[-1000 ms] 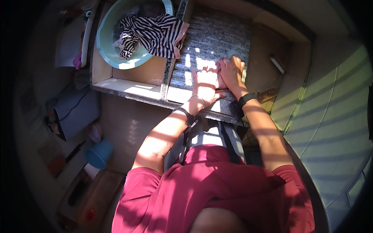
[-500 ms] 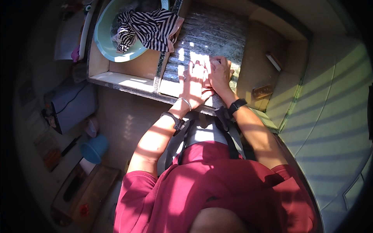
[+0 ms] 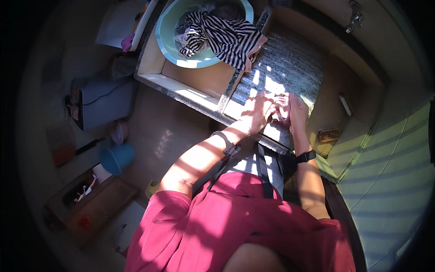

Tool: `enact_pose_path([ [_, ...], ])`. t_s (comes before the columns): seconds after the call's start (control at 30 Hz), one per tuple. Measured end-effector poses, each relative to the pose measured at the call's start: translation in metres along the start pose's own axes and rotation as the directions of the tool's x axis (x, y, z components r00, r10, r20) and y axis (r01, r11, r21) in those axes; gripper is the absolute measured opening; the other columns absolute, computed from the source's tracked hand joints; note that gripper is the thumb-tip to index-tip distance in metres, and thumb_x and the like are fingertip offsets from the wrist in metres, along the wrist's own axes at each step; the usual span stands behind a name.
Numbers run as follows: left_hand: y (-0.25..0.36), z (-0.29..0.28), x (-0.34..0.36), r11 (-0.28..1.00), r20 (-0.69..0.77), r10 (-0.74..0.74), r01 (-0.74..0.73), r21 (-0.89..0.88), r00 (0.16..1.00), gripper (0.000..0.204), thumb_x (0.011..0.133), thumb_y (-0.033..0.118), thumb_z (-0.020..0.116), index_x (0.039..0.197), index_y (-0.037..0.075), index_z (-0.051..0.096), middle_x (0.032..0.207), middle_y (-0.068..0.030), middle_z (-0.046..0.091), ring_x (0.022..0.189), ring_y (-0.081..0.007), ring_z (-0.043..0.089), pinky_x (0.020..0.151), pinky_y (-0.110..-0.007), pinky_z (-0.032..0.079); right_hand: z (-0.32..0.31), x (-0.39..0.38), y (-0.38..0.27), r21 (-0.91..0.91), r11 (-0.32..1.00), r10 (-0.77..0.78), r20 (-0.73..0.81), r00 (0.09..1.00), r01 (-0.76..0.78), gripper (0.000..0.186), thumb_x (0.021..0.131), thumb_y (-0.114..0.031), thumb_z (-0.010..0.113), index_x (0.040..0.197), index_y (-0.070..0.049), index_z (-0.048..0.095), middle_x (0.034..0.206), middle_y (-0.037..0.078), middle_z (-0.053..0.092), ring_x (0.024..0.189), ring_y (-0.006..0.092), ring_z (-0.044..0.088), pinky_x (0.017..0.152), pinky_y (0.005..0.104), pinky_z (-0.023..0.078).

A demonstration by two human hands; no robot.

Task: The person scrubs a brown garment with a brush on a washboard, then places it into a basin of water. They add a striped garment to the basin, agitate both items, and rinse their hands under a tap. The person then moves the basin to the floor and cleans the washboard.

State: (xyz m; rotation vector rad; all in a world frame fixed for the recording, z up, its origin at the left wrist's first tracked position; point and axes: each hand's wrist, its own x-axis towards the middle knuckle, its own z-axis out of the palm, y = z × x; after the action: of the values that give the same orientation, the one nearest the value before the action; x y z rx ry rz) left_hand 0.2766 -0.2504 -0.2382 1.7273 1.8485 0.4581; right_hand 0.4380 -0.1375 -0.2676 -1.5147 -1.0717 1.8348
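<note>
A small bunched pink cloth lies on a ridged grey stone washing slab, partly in bright sun. My left hand grips it from the left with curled fingers. My right hand closes on its right side, and the cloth shows between the two hands. Left of the slab, a black-and-white striped garment with a pink edge hangs out of a pale green basin and onto the stone divider. Other wet cloth inside the basin is hard to make out.
Right of the slab, a white-bristled brush and a brown block-shaped object lie in the sink recess. A metal tap is on the far wall. On the left floor stand a blue bucket and a brown wooden piece.
The whole view has shifted, bringing the tap into sight. My hands, pressed close together with the right over the cloth before, are now farther apart, and more of the pink cloth shows between them.
</note>
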Motion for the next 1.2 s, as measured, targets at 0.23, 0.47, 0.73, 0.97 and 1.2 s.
enact_pose_path([
  [0.23, -0.070, -0.167, 0.006, 0.837, -0.275, -0.380, 0.202, -0.509, 0.883, 0.050, 0.106, 0.028, 0.063, 0.147, 0.001, 0.052, 0.129, -0.0253, 0.067, 0.114, -0.0404, 0.069, 0.096, -0.042, 0.057, 0.131, -0.014, -0.125, 0.399, 0.917, -0.072, 0.179, 0.981, -0.005, 0.040, 0.112, -0.035, 0.057, 0.114, 0.003, 0.069, 0.108, 0.012, 0.075, 0.095, 0.0184, 0.071, 0.086, 0.0327, 0.057],
  [0.47, -0.227, -0.285, -0.040, 0.964, -0.440, -0.122, 0.001, -0.266, 0.889, 0.077, 0.090, 0.024, 0.082, 0.151, -0.006, 0.047, 0.154, -0.0368, 0.045, 0.144, -0.0487, 0.047, 0.121, -0.047, 0.039, 0.226, 0.091, -0.087, -0.923, 0.226, -0.618, 0.110, 0.778, 0.310, 0.078, 0.088, -0.035, 0.083, 0.156, -0.016, 0.050, 0.159, 0.029, 0.037, 0.144, 0.0486, 0.039, 0.117, 0.0538, 0.040],
  [0.73, -0.307, -0.311, -0.101, 0.900, -0.096, -0.216, 0.160, -0.405, 0.972, 0.051, 0.095, 0.021, 0.074, 0.136, -0.009, 0.062, 0.127, -0.0259, 0.069, 0.091, -0.0308, 0.076, 0.088, -0.041, 0.059, 0.304, 0.106, -0.041, -0.946, -0.024, -0.411, 0.304, 0.859, 0.323, 0.011, 0.088, -0.003, 0.070, 0.096, 0.002, 0.075, 0.097, 0.014, 0.072, 0.094, 0.0347, 0.070, 0.089, 0.0413, 0.054],
  [0.97, -0.335, -0.308, -0.030, 0.906, -0.231, -0.093, -0.014, -0.422, 0.968, 0.093, 0.073, 0.001, 0.088, 0.155, 0.001, 0.043, 0.146, -0.0241, 0.056, 0.142, -0.0385, 0.052, 0.119, -0.044, 0.044, 0.414, -0.021, -0.152, -0.274, 0.890, -0.266, 0.335, 0.904, 0.363, 0.026, 0.093, -0.013, 0.080, 0.112, 0.004, 0.073, 0.105, 0.003, 0.072, 0.096, 0.0128, 0.064, 0.094, 0.0285, 0.049],
  [1.2, -0.333, -0.353, 0.025, 0.822, -0.065, -0.130, 0.071, -0.565, 0.989, 0.020, 0.089, -0.010, 0.059, 0.105, 0.000, 0.066, 0.087, -0.0019, 0.066, 0.080, -0.0091, 0.058, 0.071, -0.026, 0.049, 0.385, -0.026, -0.231, -0.257, 0.815, -0.428, 0.336, 0.839, 0.519, 0.010, 0.094, -0.010, 0.074, 0.100, -0.005, 0.068, 0.090, -0.003, 0.064, 0.088, 0.0073, 0.058, 0.085, 0.0251, 0.047],
])
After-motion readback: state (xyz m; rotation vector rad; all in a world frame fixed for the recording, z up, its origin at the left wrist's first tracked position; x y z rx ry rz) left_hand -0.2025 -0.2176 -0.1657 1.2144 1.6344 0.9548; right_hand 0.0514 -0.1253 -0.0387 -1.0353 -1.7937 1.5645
